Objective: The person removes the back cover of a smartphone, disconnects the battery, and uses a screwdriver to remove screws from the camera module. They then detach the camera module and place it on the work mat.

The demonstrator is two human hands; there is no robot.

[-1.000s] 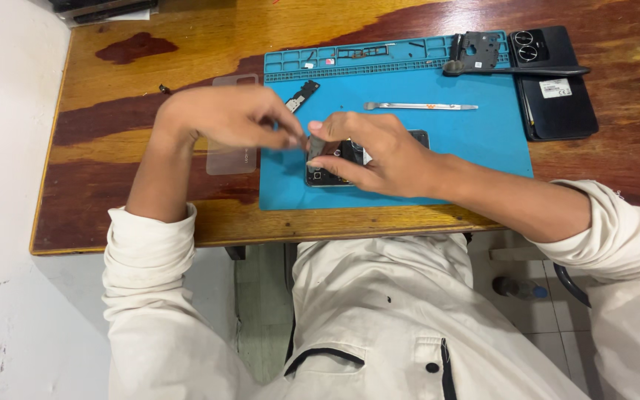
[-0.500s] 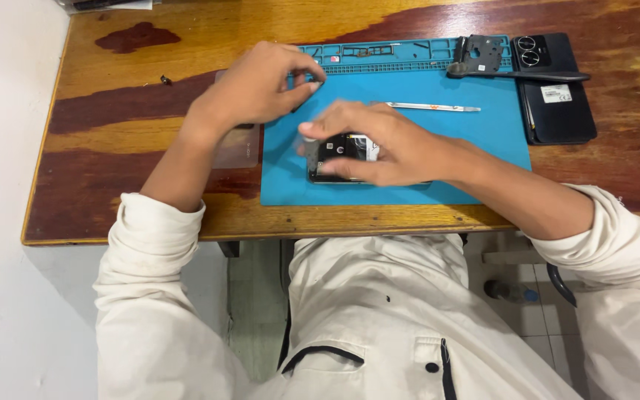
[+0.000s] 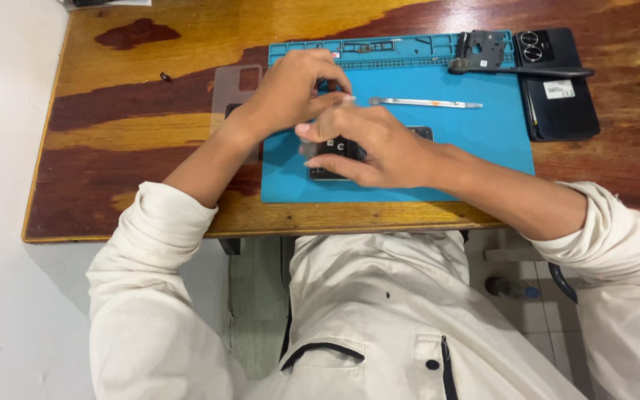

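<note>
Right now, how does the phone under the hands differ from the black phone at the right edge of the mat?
The opened phone lies on the blue mat, mostly covered by the right hand, inner parts showing. The black phone lies untouched, half off the mat, back side up, with its camera rings visible. The opened phone lies crosswise; the black phone lies lengthwise. Both rest flat.

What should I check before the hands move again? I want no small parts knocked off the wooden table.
1. Opened phone lies on blue mat: ok.
2. Right hand rests on the phone: ok.
3. Left hand fingers hold a part: cannot tell.
4. Metal pry tool lies fully on the mat: ok.
5. Small dark bit lies loose on the table, off the mat: not ok.
</note>
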